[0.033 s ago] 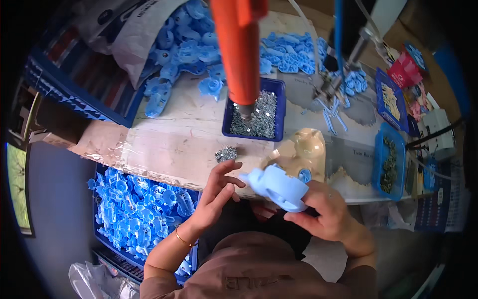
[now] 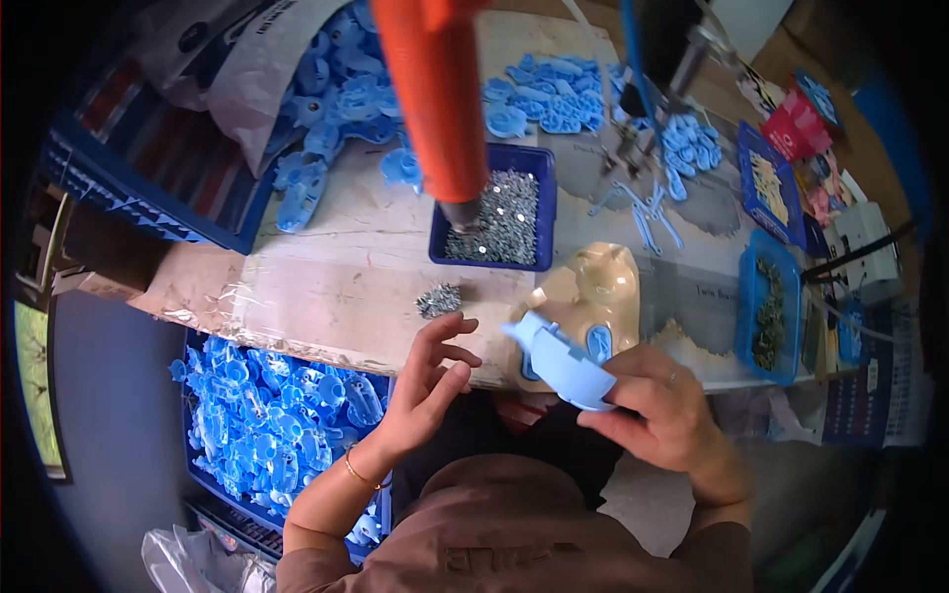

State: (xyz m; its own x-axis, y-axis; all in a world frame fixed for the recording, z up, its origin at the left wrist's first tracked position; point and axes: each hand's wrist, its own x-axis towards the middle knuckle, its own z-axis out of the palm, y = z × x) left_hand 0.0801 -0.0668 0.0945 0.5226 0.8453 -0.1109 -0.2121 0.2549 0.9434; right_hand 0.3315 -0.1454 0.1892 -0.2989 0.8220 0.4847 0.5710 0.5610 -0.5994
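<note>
My right hand (image 2: 664,405) grips a light-blue plastic shell part (image 2: 565,368) by its right end, thumb below and fingers above. The part is tilted, with a pointed tip toward my left hand. Empty and with fingers apart, my left hand (image 2: 431,381) hovers at the table's front edge, left of that tip and not touching it. Just beyond its fingertips lies a small heap of screws (image 2: 439,299). Behind the held part sits a glossy beige moulded fixture (image 2: 608,280), with small blue pieces (image 2: 599,343) in its recesses.
An orange power screwdriver (image 2: 435,109) hangs over a dark-blue tray of screws (image 2: 547,212). Blue shell parts (image 2: 356,99) pile up at the back. A crate of blue parts (image 2: 287,425) stands below the left front edge. Blue trays (image 2: 791,326) line the right.
The held shell part has turned and dropped slightly, uncovering more of the beige fixture. My right hand has shifted a little right. The whole view has moved slightly; my left hand stays open.
</note>
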